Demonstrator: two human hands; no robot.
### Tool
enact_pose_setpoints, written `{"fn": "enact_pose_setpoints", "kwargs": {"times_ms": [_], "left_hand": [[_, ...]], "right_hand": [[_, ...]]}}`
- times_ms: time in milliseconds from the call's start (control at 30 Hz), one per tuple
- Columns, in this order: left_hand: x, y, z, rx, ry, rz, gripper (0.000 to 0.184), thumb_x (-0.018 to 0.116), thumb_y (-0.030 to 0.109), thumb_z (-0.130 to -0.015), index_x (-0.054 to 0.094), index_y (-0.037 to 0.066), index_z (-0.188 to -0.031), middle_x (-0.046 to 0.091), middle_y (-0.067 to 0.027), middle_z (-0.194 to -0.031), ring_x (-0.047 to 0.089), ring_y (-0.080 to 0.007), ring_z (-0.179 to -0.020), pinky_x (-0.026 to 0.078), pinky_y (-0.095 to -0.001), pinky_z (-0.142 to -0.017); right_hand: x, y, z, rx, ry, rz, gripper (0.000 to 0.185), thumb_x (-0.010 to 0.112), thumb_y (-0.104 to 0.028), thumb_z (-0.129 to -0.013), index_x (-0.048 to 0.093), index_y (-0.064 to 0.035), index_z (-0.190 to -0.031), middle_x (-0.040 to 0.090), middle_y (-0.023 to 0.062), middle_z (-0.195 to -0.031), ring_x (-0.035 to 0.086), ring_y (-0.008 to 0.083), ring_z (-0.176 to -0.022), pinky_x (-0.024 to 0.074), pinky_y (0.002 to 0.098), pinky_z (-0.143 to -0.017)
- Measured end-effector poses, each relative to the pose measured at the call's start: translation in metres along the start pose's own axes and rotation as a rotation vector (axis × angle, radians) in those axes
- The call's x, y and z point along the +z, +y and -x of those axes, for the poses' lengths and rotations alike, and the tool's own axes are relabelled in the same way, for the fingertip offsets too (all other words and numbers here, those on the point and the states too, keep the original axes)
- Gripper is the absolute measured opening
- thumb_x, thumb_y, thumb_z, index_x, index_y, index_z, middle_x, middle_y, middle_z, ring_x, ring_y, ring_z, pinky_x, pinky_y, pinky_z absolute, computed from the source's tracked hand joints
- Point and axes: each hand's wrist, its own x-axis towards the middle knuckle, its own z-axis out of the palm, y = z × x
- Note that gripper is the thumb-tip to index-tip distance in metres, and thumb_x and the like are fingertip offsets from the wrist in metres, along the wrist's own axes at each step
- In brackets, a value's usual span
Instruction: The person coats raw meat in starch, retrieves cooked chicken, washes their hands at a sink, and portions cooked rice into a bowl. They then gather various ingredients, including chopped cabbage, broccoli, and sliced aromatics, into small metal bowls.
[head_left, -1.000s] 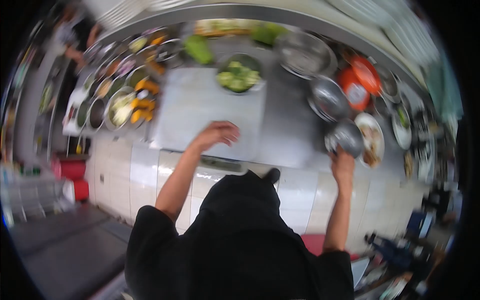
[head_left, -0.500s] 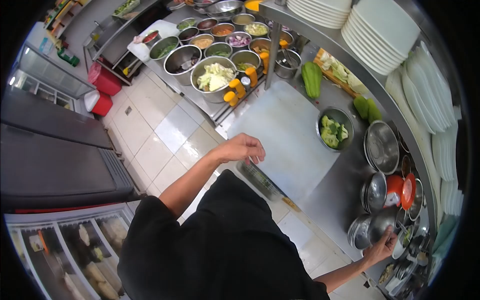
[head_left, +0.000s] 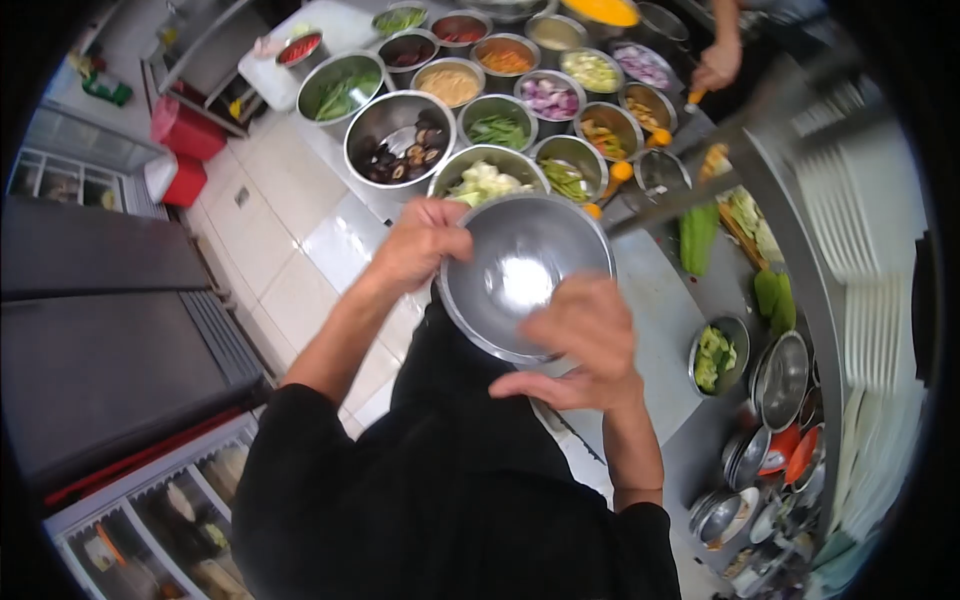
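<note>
An empty metal bowl (head_left: 515,270) is held in front of my body, its inside facing up. My left hand (head_left: 425,243) grips its left rim between thumb and fingers. Over the bowl's lower right edge is my right hand (head_left: 585,345), blurred by motion, with thumb and fingers apart and nothing held. Just beyond the bowl, a metal pot of pale chopped vegetable (head_left: 484,182) is partly covered by it. A pot with dark mushroom pieces (head_left: 405,150) stands to the left of that one.
Several pots of cut vegetables fill the far counter. A co-worker's hand (head_left: 718,62) is at the upper right. The white cutting board (head_left: 650,345) lies right, beside a broccoli bowl (head_left: 716,356). Stacked bowls (head_left: 780,380) and a plate shelf (head_left: 800,210) are farther right.
My right hand has brought a bowl from the right side to my front and let go. My left hand has closed on its rim. The view has turned toward the vegetable pots.
</note>
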Motion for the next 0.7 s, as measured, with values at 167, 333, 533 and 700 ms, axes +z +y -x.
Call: {"fn": "enact_pose_setpoints", "kwargs": {"times_ms": [167, 333, 533, 700], "left_hand": [[-0.134, 0.069, -0.026, 0.112, 0.211, -0.053, 0.01, 0.055, -0.005, -0.056, 0.06, 0.0, -0.064, 0.057, -0.002, -0.059, 0.049, -0.0078, -0.047, 0.04, -0.0212, -0.045], [-0.231, 0.102, -0.037, 0.158, 0.421, -0.039, 0.011, 0.054, -0.006, -0.057, 0.048, 0.004, -0.056, 0.05, -0.0009, -0.054, 0.043, -0.0068, -0.043, 0.038, -0.0216, -0.043], [-0.283, 0.108, -0.045, 0.161, 0.555, -0.037, 0.016, 0.051, -0.006, -0.057, 0.043, 0.006, -0.054, 0.046, 0.0004, -0.052, 0.036, -0.0059, -0.042, 0.031, -0.0204, -0.042], [-0.301, 0.106, -0.052, 0.138, 0.553, -0.007, 0.015, 0.051, -0.006, -0.058, 0.043, 0.006, -0.054, 0.046, 0.0003, -0.052, 0.037, -0.0058, -0.043, 0.031, -0.0207, -0.042]], "right_hand": [[0.072, 0.121, -0.117, 0.412, 0.124, 0.084, 0.021, 0.074, -0.013, -0.069, 0.067, -0.0032, -0.086, 0.065, 0.0088, -0.082, 0.058, 0.0206, -0.07, 0.0454, 0.0313, -0.066], [0.17, 0.252, -0.182, 0.421, -0.259, 0.306, 0.021, 0.065, -0.014, -0.075, 0.068, -0.0044, -0.093, 0.064, 0.0156, -0.084, 0.062, 0.0316, -0.076, 0.0484, 0.0386, -0.069], [0.244, 0.312, -0.203, 0.502, -0.533, 0.629, 0.027, 0.062, -0.019, -0.076, 0.067, -0.0083, -0.1, 0.063, 0.0196, -0.092, 0.061, 0.0366, -0.083, 0.049, 0.044, -0.073], [0.246, 0.321, -0.199, 0.555, -0.57, 0.62, 0.02, 0.06, -0.02, -0.074, 0.068, -0.0049, -0.086, 0.064, 0.0215, -0.086, 0.062, 0.0375, -0.078, 0.0492, 0.0462, -0.07]]}}
